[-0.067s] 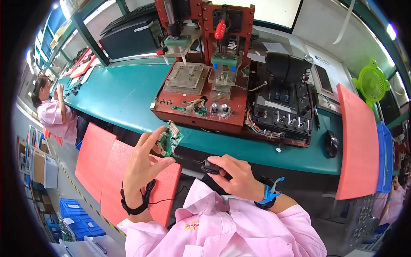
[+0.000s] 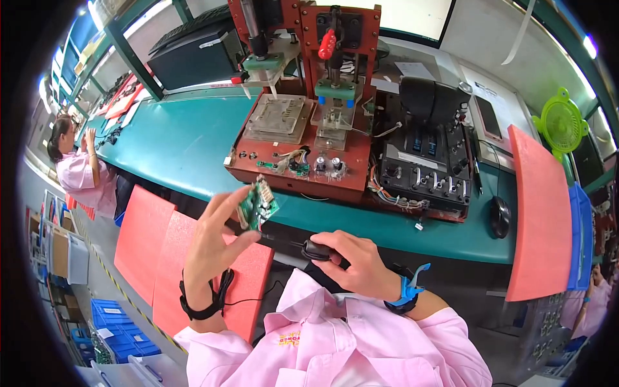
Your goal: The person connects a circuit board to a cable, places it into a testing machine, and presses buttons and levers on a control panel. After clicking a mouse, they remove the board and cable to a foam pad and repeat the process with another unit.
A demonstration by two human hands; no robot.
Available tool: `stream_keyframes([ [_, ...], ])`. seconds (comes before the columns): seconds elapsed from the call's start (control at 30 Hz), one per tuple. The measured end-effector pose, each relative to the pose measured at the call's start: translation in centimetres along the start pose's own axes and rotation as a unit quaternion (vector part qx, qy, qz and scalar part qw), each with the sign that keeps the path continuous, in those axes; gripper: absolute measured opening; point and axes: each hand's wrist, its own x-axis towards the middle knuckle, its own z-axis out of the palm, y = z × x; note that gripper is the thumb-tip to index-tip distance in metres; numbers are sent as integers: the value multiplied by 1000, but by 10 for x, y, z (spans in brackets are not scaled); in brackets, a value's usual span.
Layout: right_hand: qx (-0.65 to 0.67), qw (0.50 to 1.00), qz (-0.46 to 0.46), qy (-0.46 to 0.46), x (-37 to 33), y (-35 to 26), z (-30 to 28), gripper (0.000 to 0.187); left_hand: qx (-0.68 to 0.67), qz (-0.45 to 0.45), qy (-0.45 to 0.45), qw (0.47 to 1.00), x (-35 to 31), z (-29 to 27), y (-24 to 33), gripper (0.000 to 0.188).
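Observation:
My left hand (image 2: 216,235) grips a green circuit board (image 2: 259,205) between thumb and fingers, holding it tilted in the air before the bench's front edge. Pale connectors and small parts show on the board's face. My right hand (image 2: 353,259) is closed around a black-handled tool (image 2: 316,250). Its thin dark shaft points left, toward the lower edge of the board and my left thumb. Whether the tip touches the board I cannot tell. A black band is on my left wrist, and a blue strap on my right.
Beyond my hands a red press fixture (image 2: 296,174) stands on the green bench (image 2: 174,148), beside a black control box (image 2: 425,168). Pink foam sheets (image 2: 174,258) lie at left, and another foam sheet (image 2: 541,213) stands right of a mouse (image 2: 499,217). Another person (image 2: 80,164) sits far left.
The circuit board has turned slightly in my left hand, and its lower edge has shifted a little. My right hand and the tool have barely moved.

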Motion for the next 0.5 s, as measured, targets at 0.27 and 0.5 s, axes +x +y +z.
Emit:
stream_keyframes([
  [0.27,196,951,132,-200,30,51,6,33,228,183,95,952,103,-22,-12,50],
  [0.5,443,846,222,-197,50,52,43,56,100,198,-48,974,190,-36,-46,46],
])
